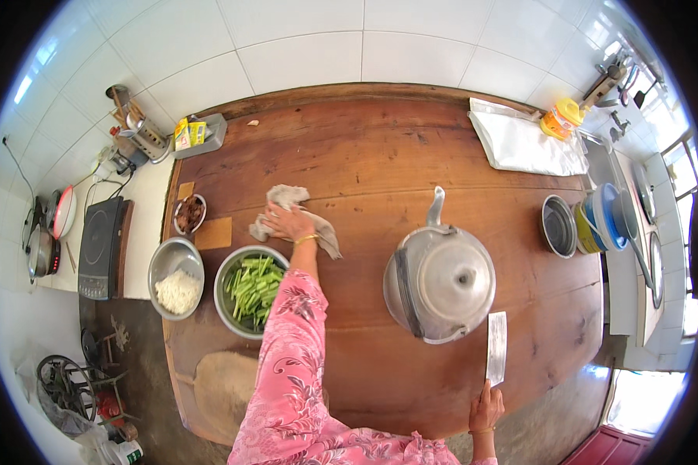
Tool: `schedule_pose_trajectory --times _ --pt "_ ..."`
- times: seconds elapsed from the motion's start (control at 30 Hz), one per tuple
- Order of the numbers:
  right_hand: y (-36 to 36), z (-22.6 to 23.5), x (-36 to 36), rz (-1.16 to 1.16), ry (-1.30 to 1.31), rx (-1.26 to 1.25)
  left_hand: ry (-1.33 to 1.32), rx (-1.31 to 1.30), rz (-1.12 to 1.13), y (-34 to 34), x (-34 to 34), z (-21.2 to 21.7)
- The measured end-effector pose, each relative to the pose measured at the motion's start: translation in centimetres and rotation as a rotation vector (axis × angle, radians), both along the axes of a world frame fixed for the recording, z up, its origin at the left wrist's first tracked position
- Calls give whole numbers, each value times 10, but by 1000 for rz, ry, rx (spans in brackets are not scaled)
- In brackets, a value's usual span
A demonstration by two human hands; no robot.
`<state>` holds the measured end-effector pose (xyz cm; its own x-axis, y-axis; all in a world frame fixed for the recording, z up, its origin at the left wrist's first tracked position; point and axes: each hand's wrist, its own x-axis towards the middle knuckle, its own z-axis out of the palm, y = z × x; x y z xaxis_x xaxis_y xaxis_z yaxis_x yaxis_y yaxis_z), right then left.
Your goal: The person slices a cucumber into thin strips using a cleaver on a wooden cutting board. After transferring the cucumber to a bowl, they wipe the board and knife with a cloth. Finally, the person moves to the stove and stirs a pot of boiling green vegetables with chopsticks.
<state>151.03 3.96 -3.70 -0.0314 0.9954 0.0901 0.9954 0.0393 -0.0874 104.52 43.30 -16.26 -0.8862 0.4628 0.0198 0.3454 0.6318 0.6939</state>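
My left hand (289,222) presses flat on a grey cloth (327,235) lying on the brown wooden table (380,155), just above a metal bowl of green cut vegetables (250,291). The pink floral sleeve runs up from the lower edge. My right hand (486,408) grips the handle of a cleaver (496,347) at the table's near right edge, blade pointing away. A large metal kettle (440,279) stands between the two hands.
A metal bowl of white rice (177,279), a small bowl of dark food (188,214) and a wooden block (213,233) stand at the left. Stacked bowls and plates (589,225) sit at the right. A white cloth (523,143) lies at the far right corner. A cooktop (101,248) is on the left counter.
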Motion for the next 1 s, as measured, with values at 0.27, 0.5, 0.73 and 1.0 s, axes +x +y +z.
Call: schedule_pose_trajectory --times 0.27,0.5,0.73,1.0 --pt "37 -36 3 33 -14 -44 109 -77 -172 122 -87 -11" --pt "24 -67 14 -189 120 -164 284 -197 -916 194 -103 -5" --pt "44 -78 14 -189 313 -138 521 -192 -1178 136 -46 -15" --pt "55 -107 29 -83 197 -97 440 -203 -926 -92 71 -7"
